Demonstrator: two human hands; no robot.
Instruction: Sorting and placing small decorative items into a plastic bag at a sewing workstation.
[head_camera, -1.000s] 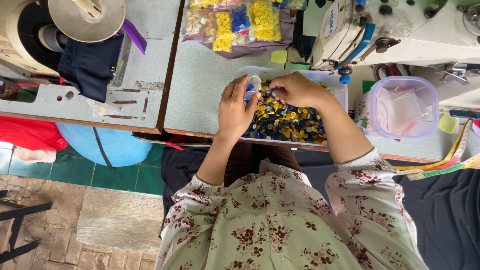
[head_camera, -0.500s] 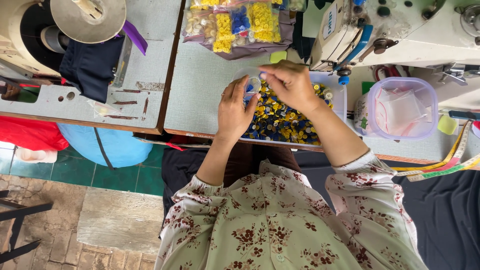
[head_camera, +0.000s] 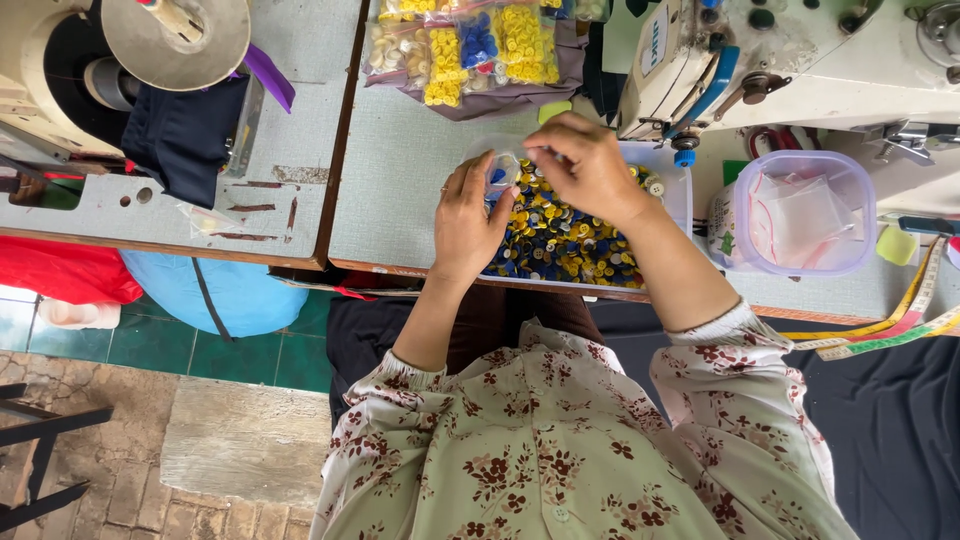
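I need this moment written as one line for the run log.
left hand: holds small clear bag | right hand: pinches at bag mouth | below: tray of yellow and blue buttons | table: sewing machine

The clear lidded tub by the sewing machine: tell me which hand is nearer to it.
Right. The right hand is over the tray of buttons, just left of the clear tub; the left hand lies farther left.

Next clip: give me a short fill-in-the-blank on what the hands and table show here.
1. Both hands work above a tray filled with mixed ____.
2. The left hand holds a small clear ____.
3. The lidded clear container stands to the ____ of the tray.
4. The right hand is ____ the tray, not resting in it.

Missing words: buttons; bag; right; above
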